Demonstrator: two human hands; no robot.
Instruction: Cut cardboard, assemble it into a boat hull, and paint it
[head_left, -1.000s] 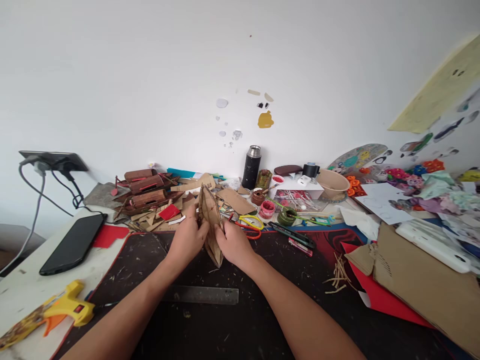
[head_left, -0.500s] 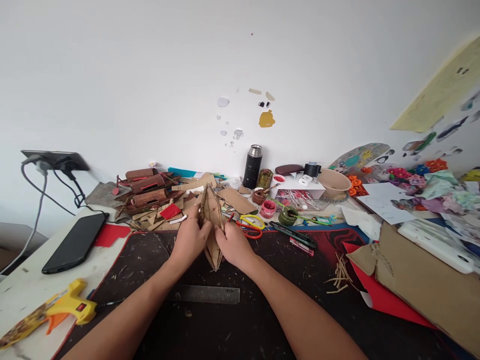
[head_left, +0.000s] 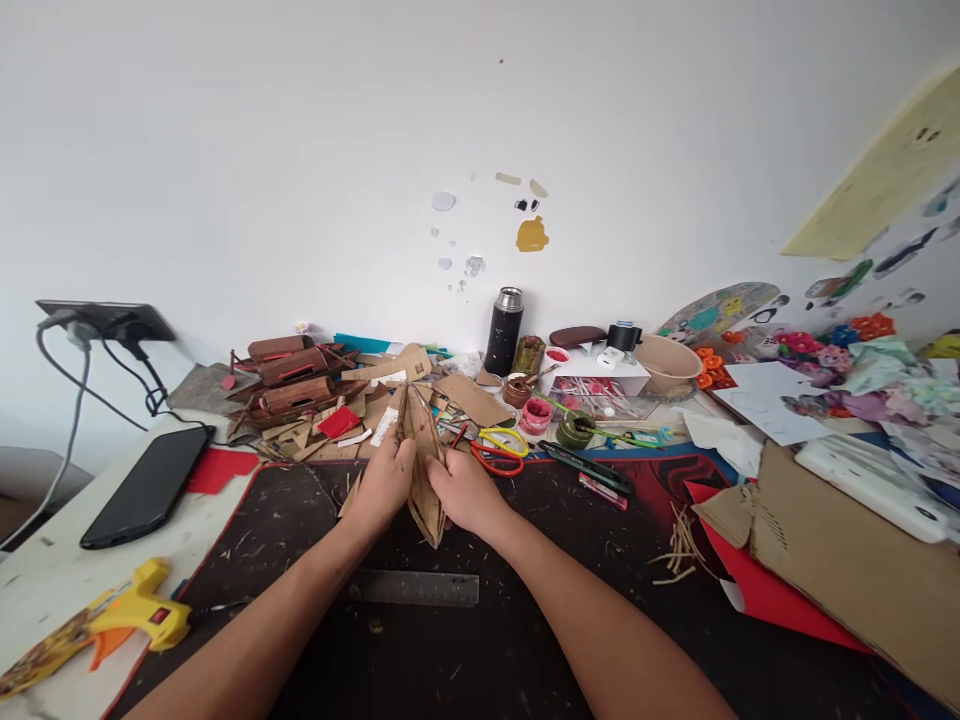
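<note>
Between my hands, above the dark mat, is a narrow cardboard boat hull [head_left: 425,440] with pointed ends and raised sides. My left hand [head_left: 386,482] is closed on its left side, thumb towards the inside. On the opposite side my right hand [head_left: 466,488] grips the edge, its thumb pressing near the inner wall; the fingers underneath are hidden. One tip points away from me towards the cardboard scraps [head_left: 367,405], the other down towards a clear ruler [head_left: 416,588] on the mat. Scissors [head_left: 501,452] with yellow and orange handles lie just beyond my right hand.
A yellow glue gun [head_left: 142,615] and a black phone [head_left: 150,487] lie at left. Brown model boats [head_left: 292,375] stand behind the scraps. Paint jars [head_left: 535,415], a black flask [head_left: 505,335] and a utility knife [head_left: 585,468] are beyond my right hand. A cardboard sheet [head_left: 847,570] lies at right.
The hull has tipped slightly, its far end shifting left and lower and its near end right. My left hand has slid a little down along its side. The right hand stays nearly in place.
</note>
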